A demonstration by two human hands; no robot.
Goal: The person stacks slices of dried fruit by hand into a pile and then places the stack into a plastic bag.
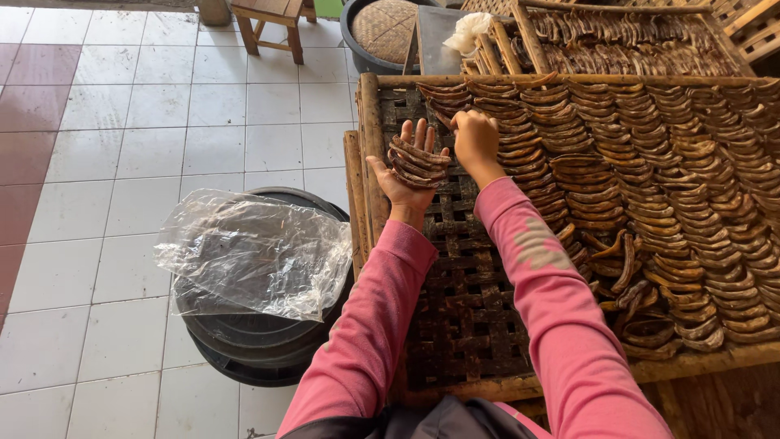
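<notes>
A small stack of brown, curved dried fruit slices [418, 162] lay in the upturned palm of the left hand [406, 175], whose fingers were spread open and only loosely cupped beneath the pile. Just beside it, the right hand [476, 140] was closed, fingertips pinched on the end of a slice at the near edge of the rows of slices [650, 179] that covered most of a woven bamboo drying tray [463, 293]. Both hands hung over the bare left part of that tray, where the dark lattice showed through. Both arms wore pink sleeves [561, 325]. A second tray [634, 41], also laid with slices, sat behind the first one. To the left, on the white tiled floor [122, 122], stood a dark round tub [252, 341] with a crumpled clear plastic bag [252, 252] on top. Farther back stood a wooden stool [272, 20] and a dark basin holding a woven lid [386, 28]
</notes>
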